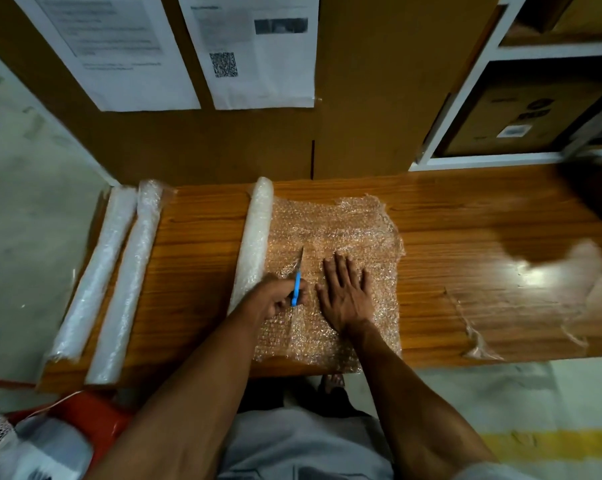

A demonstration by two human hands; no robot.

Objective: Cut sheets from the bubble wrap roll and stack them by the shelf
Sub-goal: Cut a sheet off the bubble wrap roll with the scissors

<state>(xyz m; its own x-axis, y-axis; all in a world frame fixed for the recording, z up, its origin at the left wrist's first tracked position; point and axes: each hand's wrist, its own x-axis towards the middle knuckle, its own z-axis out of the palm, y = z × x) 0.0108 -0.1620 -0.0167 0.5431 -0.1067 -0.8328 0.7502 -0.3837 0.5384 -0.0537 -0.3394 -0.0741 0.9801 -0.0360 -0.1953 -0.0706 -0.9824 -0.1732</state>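
Note:
A bubble wrap roll (254,244) lies on the wooden table (195,271), with a sheet (341,230) unrolled to its right. My left hand (280,297) grips blue-handled scissors (296,284) whose blades point away from me into the sheet, right beside the roll. My right hand (344,292) lies flat, fingers spread, pressing the sheet down just right of the cut line. A slit runs from the near edge of the sheet up to the blades. Cut sheets of bubble wrap (521,306) lie on the right part of the table, below the white shelf (472,98).
Two more rolls (102,271) (133,271) lie along the table's left end. A cardboard wall with taped papers (254,50) stands behind. The shelf holds a cardboard box (521,119). A dark object (594,188) sits at the far right. A red stool (95,417) stands at lower left.

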